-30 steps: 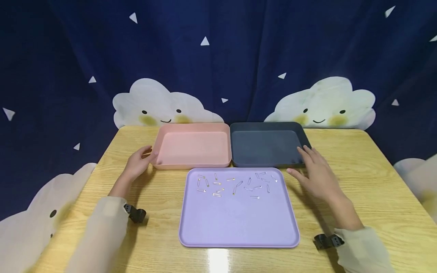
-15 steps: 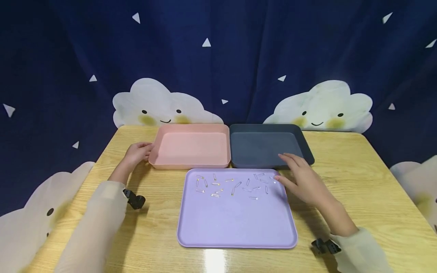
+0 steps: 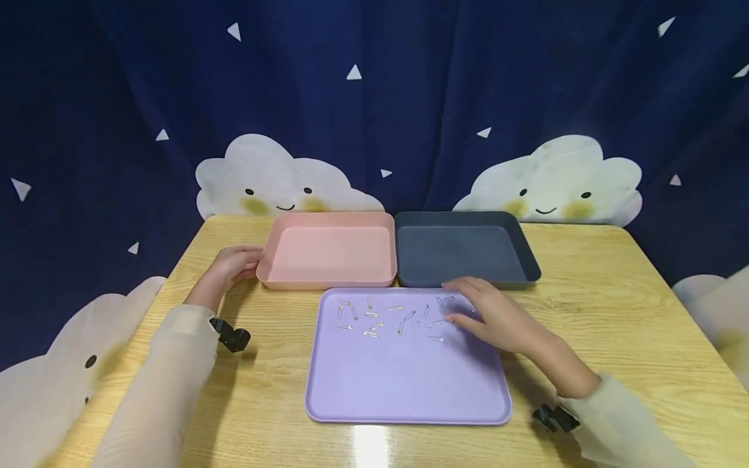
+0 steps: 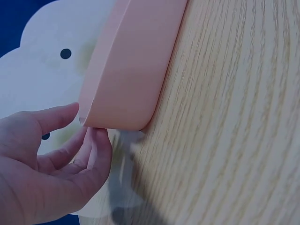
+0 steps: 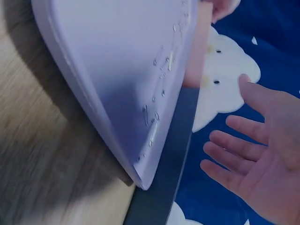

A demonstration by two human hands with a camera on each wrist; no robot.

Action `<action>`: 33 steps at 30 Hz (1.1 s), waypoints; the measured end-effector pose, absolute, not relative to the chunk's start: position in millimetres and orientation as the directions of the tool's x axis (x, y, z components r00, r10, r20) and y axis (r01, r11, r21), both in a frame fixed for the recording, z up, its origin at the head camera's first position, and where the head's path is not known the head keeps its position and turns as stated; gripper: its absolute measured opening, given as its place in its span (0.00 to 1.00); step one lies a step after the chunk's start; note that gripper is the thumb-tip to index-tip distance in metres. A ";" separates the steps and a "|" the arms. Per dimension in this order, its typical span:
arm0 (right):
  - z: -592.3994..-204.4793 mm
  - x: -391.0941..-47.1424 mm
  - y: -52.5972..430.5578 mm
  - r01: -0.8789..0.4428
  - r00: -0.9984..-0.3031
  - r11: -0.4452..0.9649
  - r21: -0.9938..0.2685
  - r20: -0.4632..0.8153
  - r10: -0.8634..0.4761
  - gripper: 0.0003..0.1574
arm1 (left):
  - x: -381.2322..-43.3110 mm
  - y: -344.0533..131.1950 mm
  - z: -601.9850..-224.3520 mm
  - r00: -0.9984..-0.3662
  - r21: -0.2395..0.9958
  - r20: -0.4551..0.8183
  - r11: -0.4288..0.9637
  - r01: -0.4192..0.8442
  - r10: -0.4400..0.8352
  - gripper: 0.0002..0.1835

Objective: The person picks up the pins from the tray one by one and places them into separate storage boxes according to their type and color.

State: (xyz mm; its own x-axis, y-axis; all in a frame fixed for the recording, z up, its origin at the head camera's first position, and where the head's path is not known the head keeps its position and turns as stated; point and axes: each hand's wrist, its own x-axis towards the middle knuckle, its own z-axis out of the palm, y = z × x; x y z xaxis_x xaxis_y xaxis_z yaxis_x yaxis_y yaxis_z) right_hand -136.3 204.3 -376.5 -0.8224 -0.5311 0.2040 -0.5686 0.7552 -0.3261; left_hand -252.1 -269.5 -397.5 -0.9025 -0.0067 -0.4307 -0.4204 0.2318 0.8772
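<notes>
A lilac tray (image 3: 404, 377) lies at the front middle of the table, with several small safety pins (image 3: 374, 318) scattered across its far half. My right hand (image 3: 468, 312) is over the tray's far right part, fingers straight and spread above the pins, holding nothing. The right wrist view shows that right hand (image 5: 243, 140) open beside the lilac tray (image 5: 108, 61) and the pins (image 5: 161, 84). My left hand (image 3: 236, 260) rests against the left front corner of a pink tray (image 3: 328, 279). In the left wrist view the left hand (image 4: 82, 133) touches the pink tray (image 4: 131, 70) with relaxed fingers.
A dark grey tray (image 3: 462, 281) sits beside the pink one at the back, its rim (image 5: 164, 183) next to the lilac tray. The wooden table (image 3: 614, 292) has bare strips left and right. A navy curtain with cloud figures (image 3: 556, 175) hangs behind.
My right hand has moved left and toward me, from the dark grey tray's front right corner to above the pins on the lilac tray. The left hand has stayed at the pink tray's corner.
</notes>
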 end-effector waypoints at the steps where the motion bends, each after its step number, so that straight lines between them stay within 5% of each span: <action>1: -377.2 -136.2 202.8 -0.581 -0.813 0.746 -0.326 0.191 -0.549 0.32 | -251.8 -269.4 -397.3 -0.900 0.875 -0.435 0.232 -0.425 -0.008 0.31; 19: -397.6 -134.0 184.5 -0.643 -0.716 0.660 -0.388 0.001 -0.698 0.20 | -257.1 -267.4 -399.2 -0.878 0.829 -0.474 0.300 -0.472 -0.072 0.29; 33: -407.8 -142.9 169.5 -0.660 -0.729 0.662 -0.356 0.089 -0.679 0.10 | -257.6 -270.5 -401.0 -0.885 0.847 -0.464 0.276 -0.455 -0.036 0.30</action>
